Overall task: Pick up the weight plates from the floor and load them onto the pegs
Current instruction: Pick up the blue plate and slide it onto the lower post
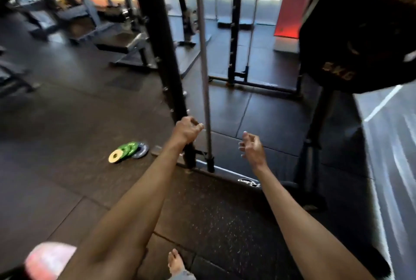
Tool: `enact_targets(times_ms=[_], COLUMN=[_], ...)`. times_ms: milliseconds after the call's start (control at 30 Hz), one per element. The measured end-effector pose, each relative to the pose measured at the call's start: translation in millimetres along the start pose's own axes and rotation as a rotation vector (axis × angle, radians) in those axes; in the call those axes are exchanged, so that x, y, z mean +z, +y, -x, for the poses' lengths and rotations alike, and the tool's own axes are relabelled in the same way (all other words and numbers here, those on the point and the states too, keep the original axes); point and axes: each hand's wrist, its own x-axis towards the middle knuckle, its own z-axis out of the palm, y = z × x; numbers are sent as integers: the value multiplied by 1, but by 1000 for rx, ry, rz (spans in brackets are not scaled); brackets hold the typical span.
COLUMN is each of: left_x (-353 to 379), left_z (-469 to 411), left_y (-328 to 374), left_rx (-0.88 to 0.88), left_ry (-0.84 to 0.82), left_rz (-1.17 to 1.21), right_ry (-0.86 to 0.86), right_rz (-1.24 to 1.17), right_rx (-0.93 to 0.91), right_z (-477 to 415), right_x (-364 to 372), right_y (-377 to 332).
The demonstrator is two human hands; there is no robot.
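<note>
Three small weight plates lie overlapping on the dark rubber floor left of the rack's base: a yellow one (115, 156), a green one (127, 148) and a grey one (141, 149). My left hand (187, 130) is stretched forward in front of the black rack upright (162, 54), fingers loosely curled, nothing in it. My right hand (252, 145) hangs over the mat to the right, fingers apart and empty. A big black plate marked 5KG (351, 38) sits high at the right, close to the camera; its peg is hidden.
A chrome guide rod (204, 77) runs down beside the upright to the rack's base rail (225, 170). Benches (126, 47) and other machines stand at the back left. A bare foot (175, 262) shows at the bottom, and a red mat (290, 0) leans at the far right.
</note>
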Motion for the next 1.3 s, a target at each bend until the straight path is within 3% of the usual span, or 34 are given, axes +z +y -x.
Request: enact_targets(times_ms=[333,567,733,1033,1300], left_x=[-105,-172,-189,-207,-234], left_z=[60,98,102,52,-99], left_y=[-237,-368,-430,-500,-535], left_rx=[-517,-701,-770,-862,-891], left_ry=[114,199,261,190,96], left_rz=[31,160,296,416,333], right_ry=[-577,-868,-1024,-1170,-1190], right_rz=[474,810,1022,1206,1281], right_rx=[-58,-178,-206,-174,-105], right_z=[23,63,100,68,-46], right_x=[271,437,511,596,681], right_y=[3,13,19,41,45])
